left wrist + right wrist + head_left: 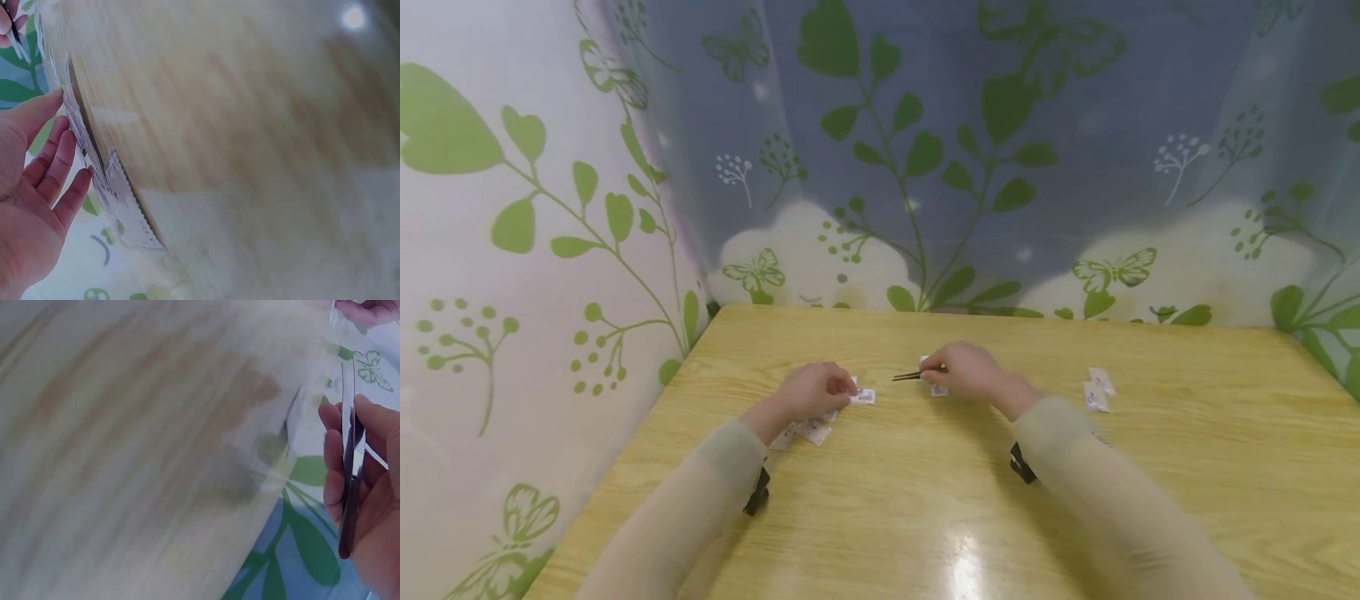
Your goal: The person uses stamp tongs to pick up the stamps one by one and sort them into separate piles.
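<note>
My left hand (814, 390) touches a small white printed packet (862, 397) on the table with its fingertips. In the left wrist view its thumb and fingers (47, 164) are spread apart along the packet's edge, with a second zigzag-edged packet (130, 203) beside it. Several more packets (812, 432) lie under and in front of this hand. My right hand (966, 368) grips dark-handled tweezers (351, 481), whose tips stand slightly apart with nothing between them and point left. Below that hand a white packet (938, 390) shows, partly covered by the fingers.
Other small packets (1096, 397) lie on the right part of the wooden table (880, 517), one partly behind the right sleeve (1120, 483). A leaf-patterned curtain (925, 167) rises along the table's back edge and another patterned surface (542, 275) bounds the left side.
</note>
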{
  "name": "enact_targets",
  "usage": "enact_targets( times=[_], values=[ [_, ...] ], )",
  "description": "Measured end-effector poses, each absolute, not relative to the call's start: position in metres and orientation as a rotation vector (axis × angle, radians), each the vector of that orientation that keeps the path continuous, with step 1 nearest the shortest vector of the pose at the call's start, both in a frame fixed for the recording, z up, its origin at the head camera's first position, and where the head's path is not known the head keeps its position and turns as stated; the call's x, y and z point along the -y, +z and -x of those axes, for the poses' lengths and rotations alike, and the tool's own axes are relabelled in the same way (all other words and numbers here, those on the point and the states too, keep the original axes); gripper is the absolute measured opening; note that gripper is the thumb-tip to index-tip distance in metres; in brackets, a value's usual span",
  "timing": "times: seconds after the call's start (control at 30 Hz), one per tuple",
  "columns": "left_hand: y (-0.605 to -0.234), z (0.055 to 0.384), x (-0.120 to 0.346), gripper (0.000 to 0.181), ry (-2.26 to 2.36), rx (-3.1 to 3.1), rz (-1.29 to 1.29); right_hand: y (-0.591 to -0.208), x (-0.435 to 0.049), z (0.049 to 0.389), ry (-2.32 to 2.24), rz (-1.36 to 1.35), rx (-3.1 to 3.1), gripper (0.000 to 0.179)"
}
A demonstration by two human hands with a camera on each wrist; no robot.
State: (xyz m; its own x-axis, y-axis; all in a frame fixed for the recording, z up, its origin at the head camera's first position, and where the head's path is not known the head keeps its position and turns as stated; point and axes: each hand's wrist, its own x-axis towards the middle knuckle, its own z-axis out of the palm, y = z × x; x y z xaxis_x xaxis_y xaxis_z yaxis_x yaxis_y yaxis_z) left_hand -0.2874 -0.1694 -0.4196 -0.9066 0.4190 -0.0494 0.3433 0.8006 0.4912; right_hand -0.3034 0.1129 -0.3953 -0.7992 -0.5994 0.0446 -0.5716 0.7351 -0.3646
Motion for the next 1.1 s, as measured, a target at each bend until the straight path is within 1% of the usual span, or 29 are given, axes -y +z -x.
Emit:
enact_targets(
  times=[0.37, 0.7, 1.1],
  values=[
    [-0.422, 0.289, 0.173, 0.01, 0.842, -2.77, -0.623, -0.406, -0.096, 0.306, -0.511, 0.981, -2.854, 0.021],
    [-0.423, 0.291, 0.177, 0.005, 0.865, -2.766, -0.568, -0.402, -0.074, 0.309, -0.476, 1.009, -2.818, 0.021],
    [-0.42, 0.288, 0.175, 0.006, 0.854, -2.78, -0.594, -0.398, -0.076, 0.306, -0.528, 0.964, -2.731, 0.02]
  ],
)
